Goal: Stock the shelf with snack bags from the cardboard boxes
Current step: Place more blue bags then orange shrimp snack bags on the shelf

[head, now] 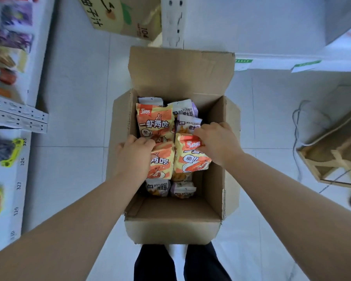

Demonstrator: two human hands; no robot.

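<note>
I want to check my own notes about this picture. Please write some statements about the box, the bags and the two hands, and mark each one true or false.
1. The cardboard box stands open on the floor. True.
2. The left hand grips an orange snack bag inside the box. True.
3. The right hand rests on a box flap and holds nothing. False: it grips the top of a second orange bag.
4. The box holds only orange bags. False: purple-and-white bags lie in it too.
5. The shelf on the left carries packets. True.
</note>
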